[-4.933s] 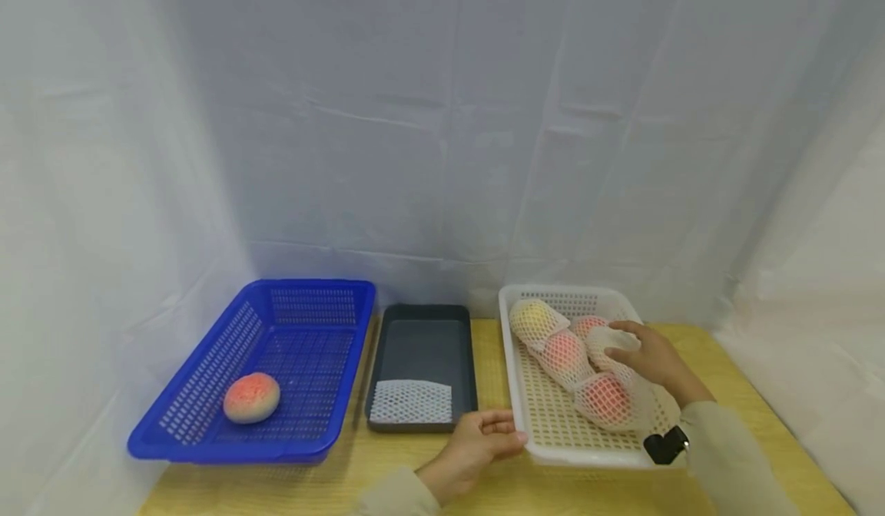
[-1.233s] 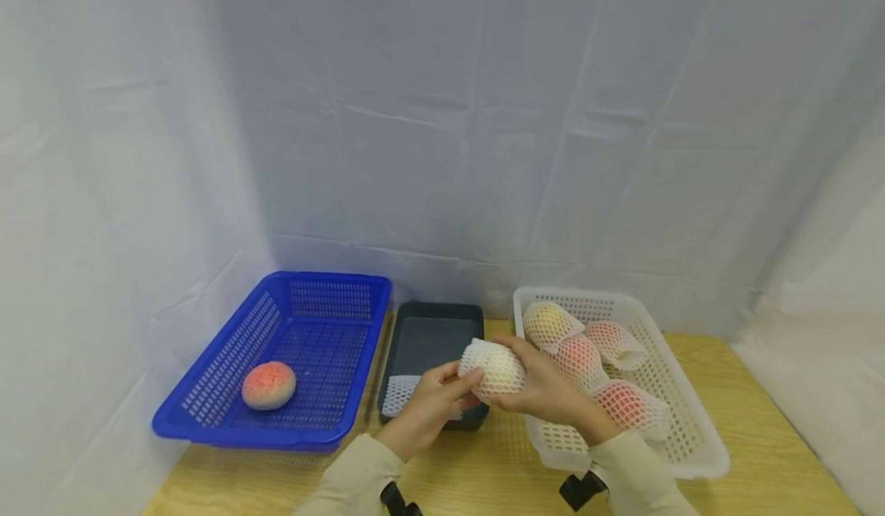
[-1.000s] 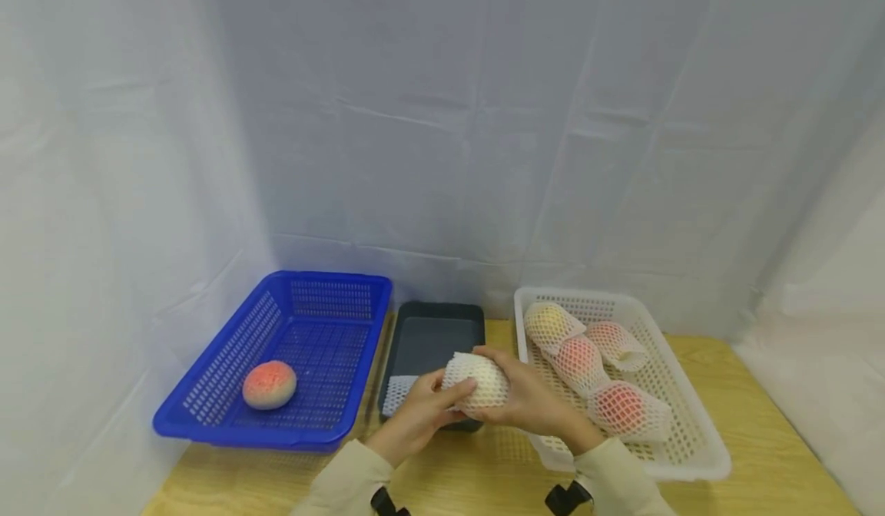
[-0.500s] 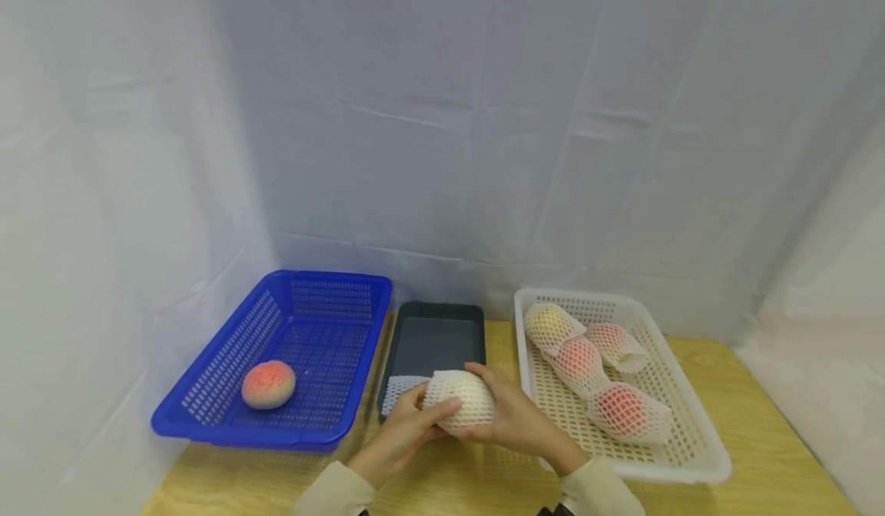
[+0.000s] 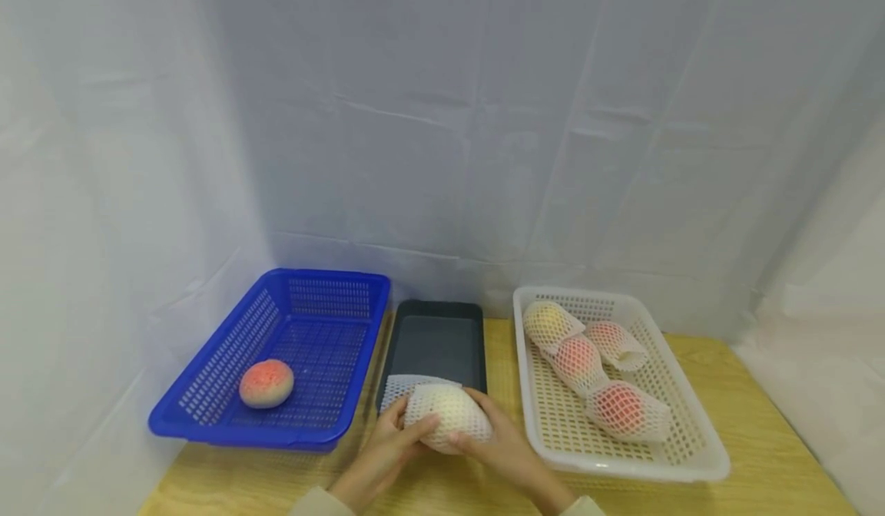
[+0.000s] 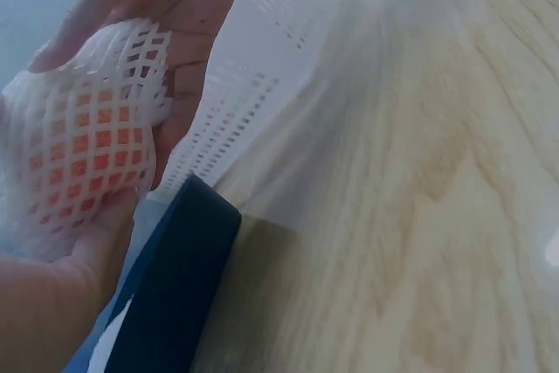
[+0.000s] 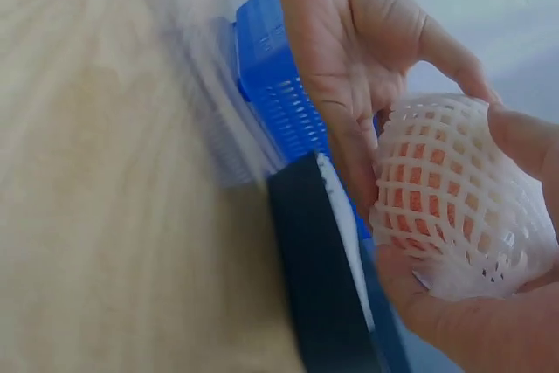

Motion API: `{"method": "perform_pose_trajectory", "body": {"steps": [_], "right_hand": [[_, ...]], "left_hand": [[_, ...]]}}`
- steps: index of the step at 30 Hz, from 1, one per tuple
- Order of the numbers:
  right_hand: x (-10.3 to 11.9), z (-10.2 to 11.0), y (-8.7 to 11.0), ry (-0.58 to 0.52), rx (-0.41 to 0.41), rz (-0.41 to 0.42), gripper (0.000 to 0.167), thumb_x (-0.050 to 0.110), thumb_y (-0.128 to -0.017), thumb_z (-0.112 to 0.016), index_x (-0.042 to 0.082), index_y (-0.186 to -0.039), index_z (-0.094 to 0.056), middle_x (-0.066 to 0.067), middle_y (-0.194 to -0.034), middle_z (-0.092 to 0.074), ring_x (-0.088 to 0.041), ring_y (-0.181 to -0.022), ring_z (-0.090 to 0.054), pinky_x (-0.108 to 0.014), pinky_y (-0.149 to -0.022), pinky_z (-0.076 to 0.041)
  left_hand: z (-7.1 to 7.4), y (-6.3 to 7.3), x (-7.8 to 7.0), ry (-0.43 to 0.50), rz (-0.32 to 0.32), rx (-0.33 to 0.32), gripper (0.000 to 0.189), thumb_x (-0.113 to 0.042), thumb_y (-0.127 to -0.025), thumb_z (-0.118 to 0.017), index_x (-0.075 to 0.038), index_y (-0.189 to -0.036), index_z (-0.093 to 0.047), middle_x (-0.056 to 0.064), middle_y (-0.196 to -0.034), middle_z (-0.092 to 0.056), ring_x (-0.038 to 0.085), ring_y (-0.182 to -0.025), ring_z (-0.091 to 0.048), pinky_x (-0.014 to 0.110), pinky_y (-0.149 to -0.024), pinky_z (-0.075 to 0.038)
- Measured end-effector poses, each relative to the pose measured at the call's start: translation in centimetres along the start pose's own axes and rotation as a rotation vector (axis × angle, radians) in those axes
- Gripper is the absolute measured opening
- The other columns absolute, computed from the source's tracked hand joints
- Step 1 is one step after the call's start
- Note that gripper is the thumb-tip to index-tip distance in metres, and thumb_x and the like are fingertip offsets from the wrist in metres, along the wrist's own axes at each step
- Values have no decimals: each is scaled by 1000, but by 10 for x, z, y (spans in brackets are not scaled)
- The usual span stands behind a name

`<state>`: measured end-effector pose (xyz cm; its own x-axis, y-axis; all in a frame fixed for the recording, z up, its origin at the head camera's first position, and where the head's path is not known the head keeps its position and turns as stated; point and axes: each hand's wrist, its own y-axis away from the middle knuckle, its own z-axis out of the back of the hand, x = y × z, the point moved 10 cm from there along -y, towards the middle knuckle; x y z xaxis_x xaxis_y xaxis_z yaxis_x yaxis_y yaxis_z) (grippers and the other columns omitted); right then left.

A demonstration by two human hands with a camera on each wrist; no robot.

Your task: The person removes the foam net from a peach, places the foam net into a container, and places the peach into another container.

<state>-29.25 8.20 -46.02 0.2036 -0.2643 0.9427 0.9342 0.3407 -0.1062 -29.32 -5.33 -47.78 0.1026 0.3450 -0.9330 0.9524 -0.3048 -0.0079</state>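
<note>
Now the netted fruit is brought lower, clasped by fingers of left hand and right hand, likely steadied.

A round peach, pale yellow on top with an orange-red blush on its side, sits inside a stretchy white foam net of diamond-shaped openings. It lies sideways in the near middle of the scene, held between the left hand and right hand, thumbs on top.
</note>
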Motion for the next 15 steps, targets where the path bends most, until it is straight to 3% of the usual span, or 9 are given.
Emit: {"method": "perform_pose_trajectory", "body": {"steps": [5,8,15], "right_hand": [[-14,-3,4,-26,10,-40,73,28,-81,-78,4,-141,-43,-21,-133,-52,-28,-110,-54,-38,-86,-48],[-21,-5,5,-25,24,-43,71,26,-80,-79,3,-138,-47,-20,-129,-55,-27,-107,-55,-37,-85,-49],[-37,-15,9,-86,65,-62,66,19,-79,-79,0,-135,-50,-21,-125,-56,-27,-104,-55,-37,-84,-50]], "left_hand": [[8,7,15,-46,58,30,62,-10,-91,-64,15,-136,-30,7,-113,-61,15,-102,-61,29,-89,-52],[15,11,23,-121,89,19,57,-12,-90,-65,16,-131,-38,6,-108,-64,14,-97,-62,27,-84,-53],[24,19,27,-259,59,18,52,-14,-87,-70,19,-122,-52,18,-111,-66,12,-93,-62,23,-80,-53]]}}
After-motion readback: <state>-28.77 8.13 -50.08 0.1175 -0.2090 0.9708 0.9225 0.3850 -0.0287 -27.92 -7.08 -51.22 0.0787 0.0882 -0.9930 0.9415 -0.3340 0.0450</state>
